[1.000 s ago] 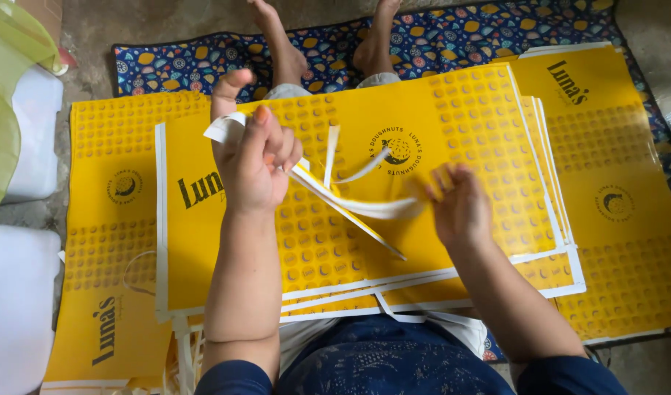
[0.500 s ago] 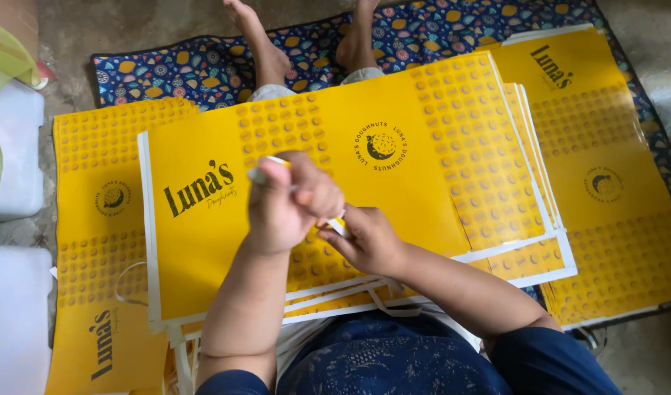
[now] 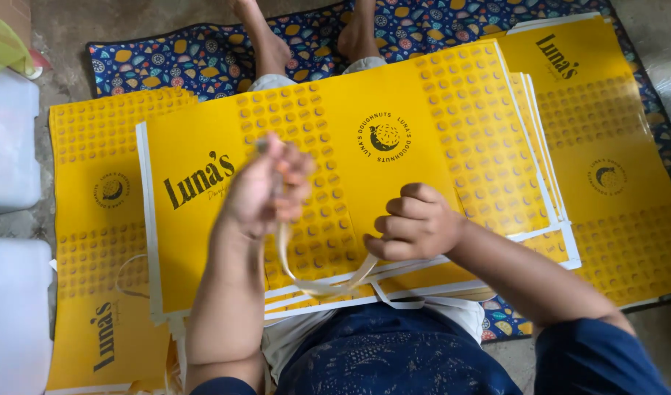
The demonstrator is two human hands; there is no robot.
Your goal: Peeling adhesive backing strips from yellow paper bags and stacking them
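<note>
A stack of flat yellow printed paper sheets (image 3: pixel 394 95) lies across my lap. My left hand (image 3: pixel 266 190), blurred, is raised above the sheets and pinches one end of a white paper strip (image 3: pixel 317 281). The strip hangs in a loop down to my right hand (image 3: pixel 412 223), which is curled in a fist over the near edge of the stack and grips the other end. A further piece of white strip (image 3: pixel 408 300) trails beneath the right hand over the stack's edge.
More yellow sheets lie at the left (image 3: pixel 94 219) and at the right (image 3: pixel 613 153). A patterned blue mat (image 3: pixel 182 58) covers the floor under my bare feet (image 3: pixel 269 44). White containers (image 3: pixel 13 146) stand at the left edge.
The strip was stretched wide between my hands, then gathered at the middle. My hands have since drawn a little apart, with the strip hanging in a loop between them.
</note>
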